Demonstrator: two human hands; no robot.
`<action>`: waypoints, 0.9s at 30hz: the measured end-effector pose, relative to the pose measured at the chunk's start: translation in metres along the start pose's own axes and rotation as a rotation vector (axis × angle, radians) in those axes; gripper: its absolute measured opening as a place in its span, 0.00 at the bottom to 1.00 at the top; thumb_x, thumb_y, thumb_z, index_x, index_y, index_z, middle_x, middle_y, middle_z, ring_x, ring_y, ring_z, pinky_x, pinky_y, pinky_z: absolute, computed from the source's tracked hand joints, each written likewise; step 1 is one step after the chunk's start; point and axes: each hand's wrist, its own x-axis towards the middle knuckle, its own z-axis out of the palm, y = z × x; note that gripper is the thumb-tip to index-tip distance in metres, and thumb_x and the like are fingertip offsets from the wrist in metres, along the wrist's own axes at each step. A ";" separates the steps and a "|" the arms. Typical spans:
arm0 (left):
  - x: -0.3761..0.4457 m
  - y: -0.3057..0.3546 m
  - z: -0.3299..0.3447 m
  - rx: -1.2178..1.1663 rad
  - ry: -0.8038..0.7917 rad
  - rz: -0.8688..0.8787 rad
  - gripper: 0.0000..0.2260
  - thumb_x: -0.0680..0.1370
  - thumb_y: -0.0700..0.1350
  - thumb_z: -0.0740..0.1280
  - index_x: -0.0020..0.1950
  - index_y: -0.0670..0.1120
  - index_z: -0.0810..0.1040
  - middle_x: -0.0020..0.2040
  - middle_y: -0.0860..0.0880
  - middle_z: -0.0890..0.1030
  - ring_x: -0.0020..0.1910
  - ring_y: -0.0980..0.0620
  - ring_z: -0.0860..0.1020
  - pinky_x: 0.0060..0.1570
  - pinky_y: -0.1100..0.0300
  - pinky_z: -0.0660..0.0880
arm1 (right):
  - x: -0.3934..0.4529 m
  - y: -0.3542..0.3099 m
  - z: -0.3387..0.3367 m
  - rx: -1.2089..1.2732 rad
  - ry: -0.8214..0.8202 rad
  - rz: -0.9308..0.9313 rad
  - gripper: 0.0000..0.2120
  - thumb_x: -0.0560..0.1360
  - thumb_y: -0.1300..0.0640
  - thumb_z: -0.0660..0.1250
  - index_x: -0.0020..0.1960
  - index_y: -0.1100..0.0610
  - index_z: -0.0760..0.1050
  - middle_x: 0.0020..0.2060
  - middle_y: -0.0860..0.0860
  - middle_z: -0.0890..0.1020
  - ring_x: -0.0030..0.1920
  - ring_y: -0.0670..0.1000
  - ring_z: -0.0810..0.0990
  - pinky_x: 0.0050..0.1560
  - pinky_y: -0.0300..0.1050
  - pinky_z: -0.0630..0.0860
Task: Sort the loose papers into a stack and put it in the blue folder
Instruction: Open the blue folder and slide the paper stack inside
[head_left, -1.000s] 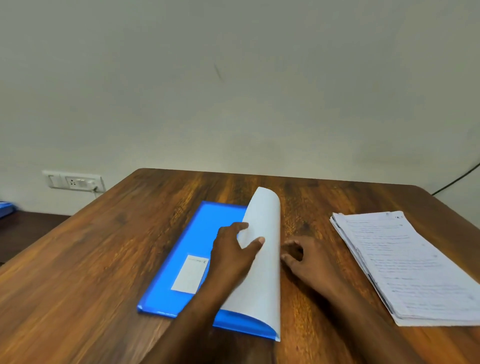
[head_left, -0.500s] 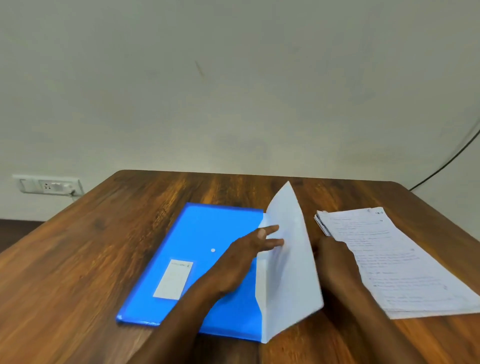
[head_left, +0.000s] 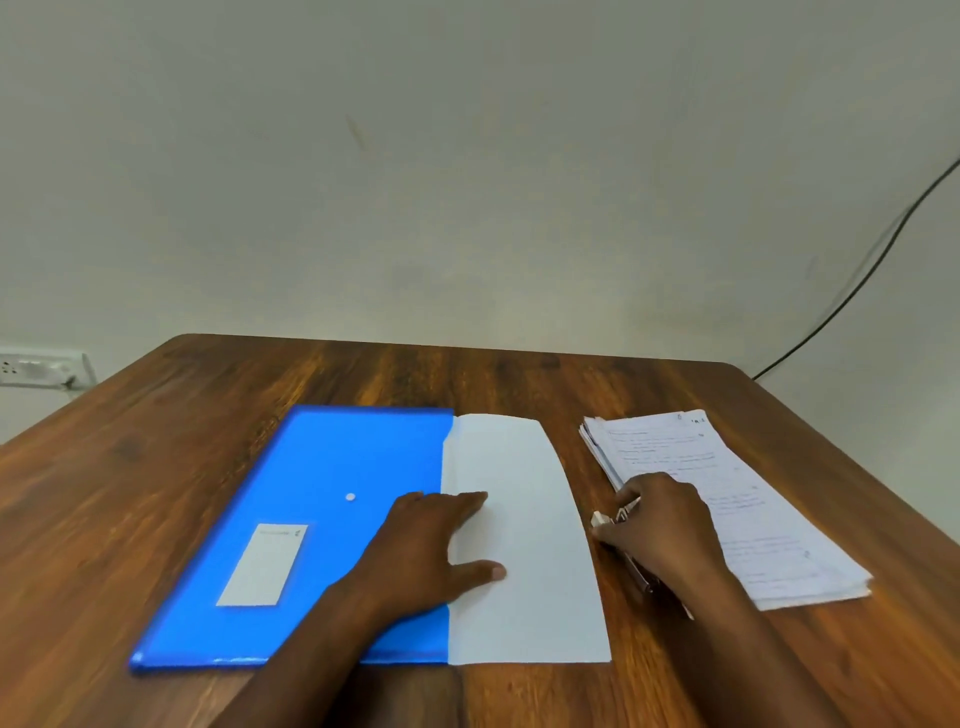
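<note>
The blue folder (head_left: 311, 519) lies flat on the wooden table (head_left: 156, 467), with its pale flap (head_left: 524, 519) folded out to the right. My left hand (head_left: 436, 545) rests flat across the seam, its straight fingers pressing on the flap. The stack of printed papers (head_left: 753, 519) lies to the right of the flap. My right hand (head_left: 660, 525) sits at the stack's left edge, fingers curled round a thin pen-like object (head_left: 602, 518). That object's white tip pokes out toward the flap. Whether the fingers also touch the paper edge is hidden.
A white label (head_left: 262, 564) and a small white snap (head_left: 350, 497) sit on the folder's front. The wall stands close behind the table, with a socket strip (head_left: 41, 369) at left and a black cable (head_left: 857, 280) at right. Bare wood surrounds the folder and stack.
The flap swung from curled over the folder to standing upright, and now lies flat to the right. My left hand followed it down. My right hand moved right to the stack's edge.
</note>
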 end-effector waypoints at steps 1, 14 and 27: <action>0.000 -0.002 0.000 0.003 0.015 0.006 0.43 0.69 0.80 0.63 0.79 0.60 0.68 0.74 0.61 0.75 0.71 0.59 0.72 0.76 0.53 0.64 | 0.000 0.001 0.001 0.004 0.000 0.007 0.20 0.66 0.42 0.84 0.52 0.49 0.82 0.47 0.46 0.84 0.42 0.45 0.79 0.44 0.40 0.76; 0.008 0.012 -0.002 0.003 0.006 0.096 0.34 0.72 0.74 0.65 0.74 0.60 0.74 0.71 0.64 0.75 0.71 0.63 0.70 0.74 0.57 0.60 | 0.049 0.028 -0.018 -0.123 0.119 0.081 0.23 0.71 0.36 0.78 0.58 0.49 0.80 0.57 0.50 0.86 0.51 0.52 0.84 0.45 0.44 0.73; 0.070 0.024 0.020 -0.070 -0.001 -0.020 0.27 0.71 0.72 0.72 0.65 0.61 0.79 0.53 0.62 0.78 0.51 0.62 0.76 0.53 0.61 0.79 | 0.077 0.004 0.009 -0.373 0.089 0.026 0.17 0.72 0.34 0.75 0.48 0.46 0.77 0.41 0.44 0.81 0.37 0.47 0.79 0.39 0.38 0.72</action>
